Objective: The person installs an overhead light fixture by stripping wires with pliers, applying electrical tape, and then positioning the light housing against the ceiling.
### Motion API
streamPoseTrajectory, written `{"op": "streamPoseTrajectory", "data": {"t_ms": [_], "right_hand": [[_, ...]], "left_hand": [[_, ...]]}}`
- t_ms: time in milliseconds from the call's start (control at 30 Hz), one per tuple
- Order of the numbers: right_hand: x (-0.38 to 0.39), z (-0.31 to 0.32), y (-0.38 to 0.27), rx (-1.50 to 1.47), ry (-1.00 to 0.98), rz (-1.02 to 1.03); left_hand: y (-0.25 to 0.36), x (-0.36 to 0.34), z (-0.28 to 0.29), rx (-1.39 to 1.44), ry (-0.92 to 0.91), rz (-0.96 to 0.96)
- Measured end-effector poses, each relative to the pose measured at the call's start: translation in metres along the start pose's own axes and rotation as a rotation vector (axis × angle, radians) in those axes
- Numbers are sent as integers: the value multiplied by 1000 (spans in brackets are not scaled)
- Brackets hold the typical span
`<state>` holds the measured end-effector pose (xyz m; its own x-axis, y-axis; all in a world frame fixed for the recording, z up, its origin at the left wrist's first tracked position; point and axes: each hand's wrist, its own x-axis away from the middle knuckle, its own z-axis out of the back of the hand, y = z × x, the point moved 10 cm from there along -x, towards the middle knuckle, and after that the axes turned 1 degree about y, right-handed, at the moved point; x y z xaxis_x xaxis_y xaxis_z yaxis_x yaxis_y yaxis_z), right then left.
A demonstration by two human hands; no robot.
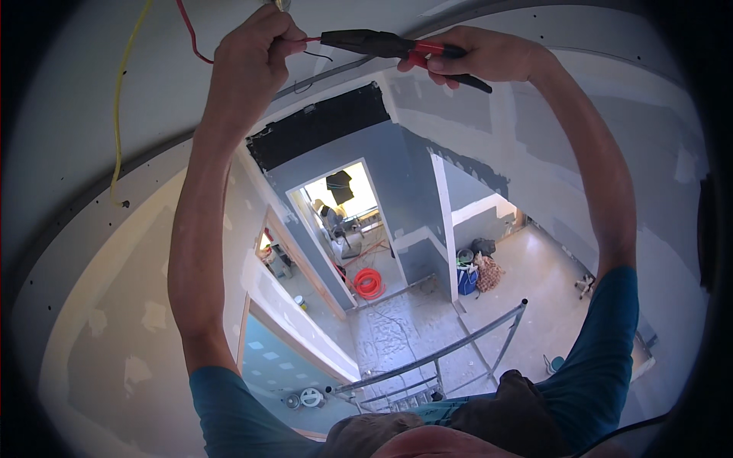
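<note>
The left hand point(256, 57) pinches a thin red wire point(191, 38) overhead; the right hand point(477, 57) grips red-handled wire strippers point(389, 46), whose jaws meet the wire's end. The wire looks light and limp, best held near its end. A yellow wire point(122, 99) hangs left along patched drywall point(99, 320); far below, a coiled orange hose point(369, 283) lies on the floor.

A: What sort of premises is this?

B: A dwelling under renovation or construction. The drywall point(534, 145) is unpainted, with pale patches of filler over joints and screw heads. Loose wires, one yellow point(118, 114) and one red point(187, 30), hang from the ceiling.

A: Supporting evidence at floor level?

B: A coiled orange hose or cable point(369, 283) lies on the bare floor point(534, 275) by an open doorway point(340, 206). A blue bucket point(466, 281) and piled debris stand near a partition. A metal scaffold rail point(466, 343) crosses directly below the viewpoint.
</note>
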<state>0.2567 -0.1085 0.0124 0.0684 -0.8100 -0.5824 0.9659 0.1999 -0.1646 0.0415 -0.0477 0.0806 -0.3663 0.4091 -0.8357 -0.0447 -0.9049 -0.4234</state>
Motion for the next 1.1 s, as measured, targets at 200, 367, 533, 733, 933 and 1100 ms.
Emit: {"op": "streamPoseTrajectory", "data": {"t_ms": [200, 367, 533, 733, 933, 1100], "right_hand": [[2, -8, -3, -151, -34, -151], [-3, -12, -1, -293, -129, -117], [0, -16, 0, -331, -196, -120], [4, -18, -4, -129, -57, -38], [11, -25, 27, 180, 186, -92], [27, -21, 12, 720, 843, 148]], "left_hand": [[-6, 4, 0, -56, -13, 6], [-6, 6, 2, -95, -16, -6], [-3, 5, 0, -47, -21, -3], [-3, 6, 2, -52, -8, -30], [-3, 6, 6, -34, 24, -6], [-2, 2, 7, -72, 51, -35]]}}
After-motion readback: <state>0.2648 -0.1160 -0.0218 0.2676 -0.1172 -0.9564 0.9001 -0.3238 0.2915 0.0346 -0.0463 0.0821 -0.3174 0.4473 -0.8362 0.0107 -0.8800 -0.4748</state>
